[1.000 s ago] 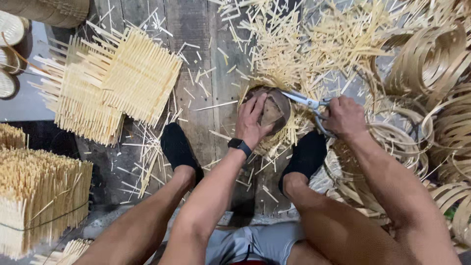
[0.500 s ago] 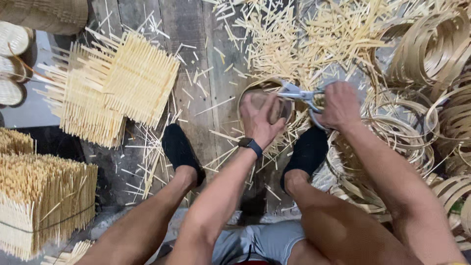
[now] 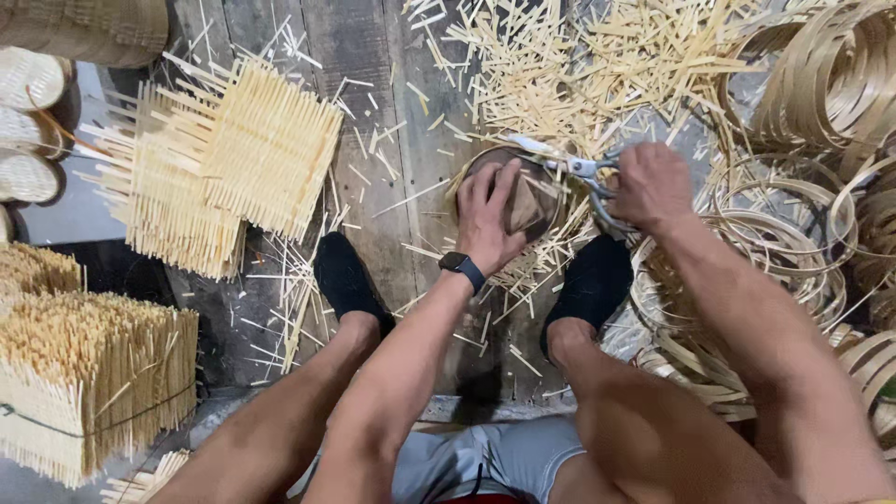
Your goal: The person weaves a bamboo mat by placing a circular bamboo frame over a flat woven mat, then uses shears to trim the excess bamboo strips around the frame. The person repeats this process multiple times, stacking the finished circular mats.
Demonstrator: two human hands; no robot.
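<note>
Head camera looks steeply down, close above the floor [image 3: 373,140].

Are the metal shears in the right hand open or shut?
Open: the metal shears in the right hand show blades spread apart over the round woven bamboo piece.

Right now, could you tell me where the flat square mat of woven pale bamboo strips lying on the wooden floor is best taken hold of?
Judging from its pose, grip the flat square mat of woven pale bamboo strips by its right edge, coming from the right. That edge lies nearest the left hand, over bare wooden floor. Its left side overlaps a second mat, and loose strip ends bristle out there.
</note>
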